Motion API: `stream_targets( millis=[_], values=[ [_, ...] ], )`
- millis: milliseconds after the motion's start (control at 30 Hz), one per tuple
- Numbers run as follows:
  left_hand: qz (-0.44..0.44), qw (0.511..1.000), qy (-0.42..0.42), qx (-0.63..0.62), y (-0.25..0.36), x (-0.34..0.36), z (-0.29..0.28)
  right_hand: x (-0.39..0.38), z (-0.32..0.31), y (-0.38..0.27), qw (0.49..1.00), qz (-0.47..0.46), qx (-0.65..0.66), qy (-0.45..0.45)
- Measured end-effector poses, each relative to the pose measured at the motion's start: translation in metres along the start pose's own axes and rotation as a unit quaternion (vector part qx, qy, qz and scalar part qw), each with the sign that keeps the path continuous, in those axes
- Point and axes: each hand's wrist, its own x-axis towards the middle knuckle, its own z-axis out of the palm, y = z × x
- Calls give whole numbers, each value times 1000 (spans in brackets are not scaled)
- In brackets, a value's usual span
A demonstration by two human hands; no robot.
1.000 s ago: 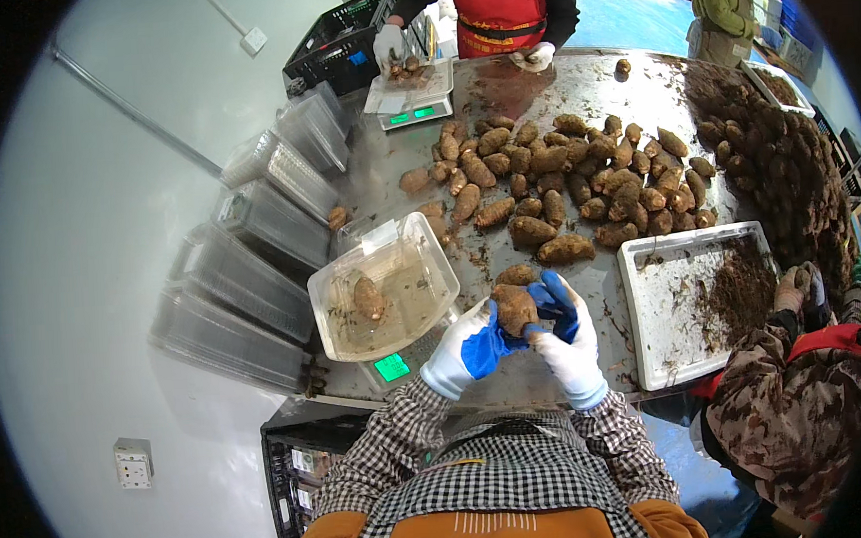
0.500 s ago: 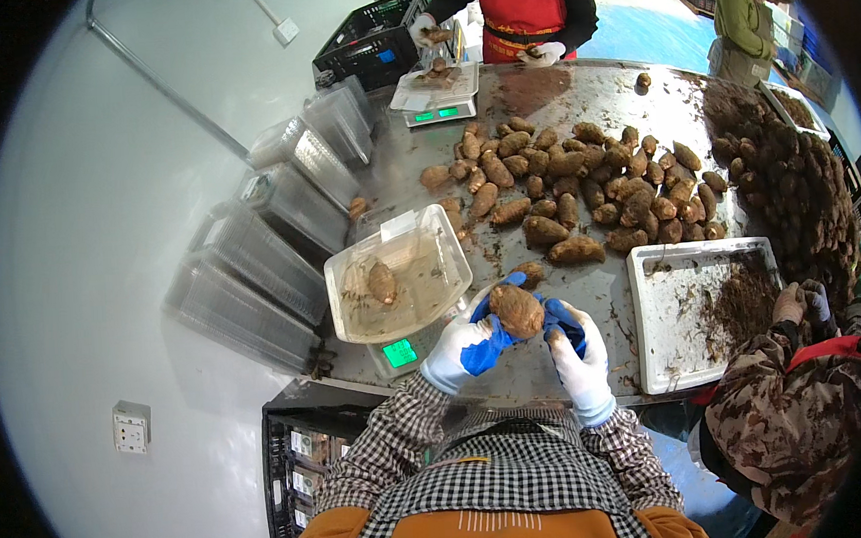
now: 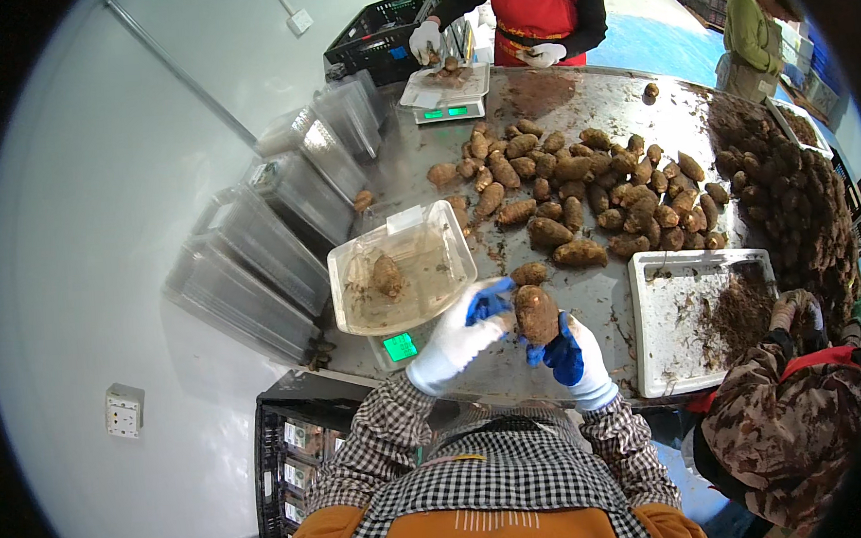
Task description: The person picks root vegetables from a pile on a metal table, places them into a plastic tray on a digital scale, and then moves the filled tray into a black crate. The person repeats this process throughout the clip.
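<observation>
In my right hand (image 3: 580,362), gloved in white and blue, a brown taro corm (image 3: 536,316) stands upright between thumb and fingers. Just left of it is my left hand (image 3: 461,332), its gloved fingers apart and holding nothing. Beside that hand a white plastic tray (image 3: 355,322) sits tilted on a scale (image 3: 399,348) with a lit green display. Inside the tray lies a single taro (image 3: 387,275). Another taro (image 3: 528,274) rests on the metal table directly beyond the held one. Farther back is a loose heap of taros (image 3: 571,170).
Stacks of clear plastic boxes (image 3: 246,269) lean along the wall at left. A white bin (image 3: 642,355) with root debris stands at right, near a camouflage-sleeved person and a large dark taro pile (image 3: 787,192). Across the table, a red-aproned person works by a second scale (image 3: 446,107).
My left hand has let go of the taro and drawn slightly left, fingers spreading. The taro is now upright in my right hand, a little farther right.
</observation>
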Motion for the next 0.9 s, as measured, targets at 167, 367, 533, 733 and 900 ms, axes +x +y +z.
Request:
stream_targets(
  millis=[167,367,533,733,900],
  values=[
    [35,994,-86,-57,-3,10,-21,4,20,-3,964,124,232,24],
    [27,988,-124,-88,-8,11,-14,6,35,-8,980,146,134,1],
    [49,996,-68,-25,-22,8,-22,5,32,-6,980,45,-185,61],
    [114,973,189,61,14,5,-59,6,21,7,868,-23,-487,94],
    [95,764,251,586,7,25,-108,41,-65,38,690,-220,-663,189]
  ],
)
